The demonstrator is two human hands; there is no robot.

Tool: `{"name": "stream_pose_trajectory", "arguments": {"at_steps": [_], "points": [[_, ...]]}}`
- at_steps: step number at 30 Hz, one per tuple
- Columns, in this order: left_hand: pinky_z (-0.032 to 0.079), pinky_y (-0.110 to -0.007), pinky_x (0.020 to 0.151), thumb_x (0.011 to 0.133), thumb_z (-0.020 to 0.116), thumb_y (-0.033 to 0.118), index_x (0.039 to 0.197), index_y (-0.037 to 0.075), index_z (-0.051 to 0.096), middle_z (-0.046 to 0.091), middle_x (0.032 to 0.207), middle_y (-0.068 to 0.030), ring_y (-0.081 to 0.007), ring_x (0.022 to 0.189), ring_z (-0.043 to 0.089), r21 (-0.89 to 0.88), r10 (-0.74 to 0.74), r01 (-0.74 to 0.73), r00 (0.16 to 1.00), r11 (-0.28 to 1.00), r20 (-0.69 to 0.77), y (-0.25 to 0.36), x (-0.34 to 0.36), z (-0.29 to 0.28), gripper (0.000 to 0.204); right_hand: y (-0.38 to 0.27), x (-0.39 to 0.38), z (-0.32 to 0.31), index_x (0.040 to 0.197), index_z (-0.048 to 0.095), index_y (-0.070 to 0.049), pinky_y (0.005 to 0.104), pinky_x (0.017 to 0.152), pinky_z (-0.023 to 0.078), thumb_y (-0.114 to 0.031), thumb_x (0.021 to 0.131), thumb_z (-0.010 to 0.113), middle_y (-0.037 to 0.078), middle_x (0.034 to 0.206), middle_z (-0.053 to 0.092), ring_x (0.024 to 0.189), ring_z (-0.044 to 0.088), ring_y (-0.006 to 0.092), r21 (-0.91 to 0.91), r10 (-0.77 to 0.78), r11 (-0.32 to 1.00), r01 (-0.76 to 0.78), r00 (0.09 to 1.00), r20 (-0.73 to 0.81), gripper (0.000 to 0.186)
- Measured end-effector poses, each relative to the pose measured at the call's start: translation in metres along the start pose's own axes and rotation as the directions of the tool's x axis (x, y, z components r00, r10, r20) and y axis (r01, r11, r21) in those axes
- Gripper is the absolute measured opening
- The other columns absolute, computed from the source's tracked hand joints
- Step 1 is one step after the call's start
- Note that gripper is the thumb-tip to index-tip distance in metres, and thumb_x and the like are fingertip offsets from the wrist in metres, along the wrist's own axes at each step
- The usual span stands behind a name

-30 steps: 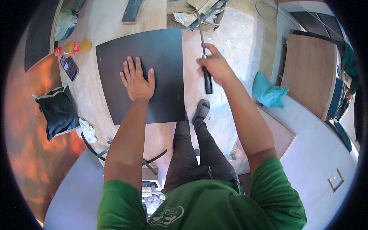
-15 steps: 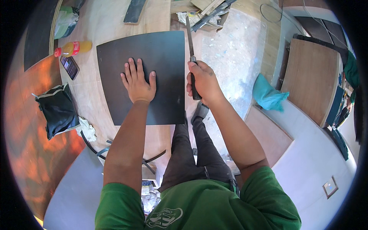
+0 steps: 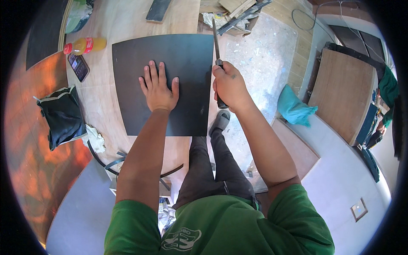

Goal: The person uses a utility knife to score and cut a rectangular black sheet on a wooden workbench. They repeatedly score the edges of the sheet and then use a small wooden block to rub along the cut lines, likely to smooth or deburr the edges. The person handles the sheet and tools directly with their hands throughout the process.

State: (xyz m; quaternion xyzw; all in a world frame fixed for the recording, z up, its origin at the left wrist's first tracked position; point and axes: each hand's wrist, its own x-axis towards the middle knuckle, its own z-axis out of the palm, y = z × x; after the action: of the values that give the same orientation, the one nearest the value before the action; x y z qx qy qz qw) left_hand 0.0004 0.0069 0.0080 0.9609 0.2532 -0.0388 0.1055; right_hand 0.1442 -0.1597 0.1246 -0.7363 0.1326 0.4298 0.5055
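Observation:
A dark, slightly curved-edged panel (image 3: 131,85) lies on the pale wooden work surface (image 3: 95,102). My left hand (image 3: 160,89) rests flat on the panel, fingers spread. Just off the panel's right edge, my right hand (image 3: 229,85) is closed around the black handle of a long, thin metal file (image 3: 216,38). The file points away from me, nearly parallel to that edge; whether it touches the edge I cannot tell. Below it, my legs and a grey slipper (image 3: 221,121) show.
An orange drink bottle (image 3: 95,44), a phone (image 3: 78,68), a black bag (image 3: 63,119) and dark strips (image 3: 172,172) are at left and below. A box of offcuts (image 3: 242,23) stands behind; a teal sack (image 3: 293,106) and a wooden cabinet (image 3: 335,93) are to the right.
My right hand has moved left toward the panel's edge, bringing the file alongside it, with fingers wrapped more fully around the handle. My left hand stays spread on the panel.

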Motion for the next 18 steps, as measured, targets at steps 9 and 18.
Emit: {"name": "stream_pose_trajectory", "arguments": {"at_steps": [9,18], "points": [[0.008,-0.056,0.127,0.103,0.042,0.052,0.162,0.016,0.032,0.022,0.171,-0.0122,-0.0341,0.158,0.016,0.015,0.014,-0.013,1.0,1.0,-0.012,-0.001,-0.001,0.005,0.069,-0.008,0.015,0.003,0.103,0.059,0.007,0.0395,0.056,0.051,-0.029,0.104,0.052,0.017,0.075,0.064,0.055,0.062,0.0261,-0.101,0.039,0.994,-0.043,0.998,-0.041,0.037],[0.009,-0.058,0.126,0.104,0.041,0.053,0.161,0.015,0.033,0.022,0.171,-0.0139,-0.0349,0.158,0.017,-0.011,0.019,-0.019,1.0,1.0,0.002,0.001,0.002,0.003,0.069,0.009,0.04,0.002,0.105,0.059,0.011,0.0416,0.062,0.054,-0.03,0.102,0.053,0.022,0.083,0.067,0.068,0.068,0.0311,-0.306,-0.057,0.952,0.028,0.995,-0.085,0.042]]}}
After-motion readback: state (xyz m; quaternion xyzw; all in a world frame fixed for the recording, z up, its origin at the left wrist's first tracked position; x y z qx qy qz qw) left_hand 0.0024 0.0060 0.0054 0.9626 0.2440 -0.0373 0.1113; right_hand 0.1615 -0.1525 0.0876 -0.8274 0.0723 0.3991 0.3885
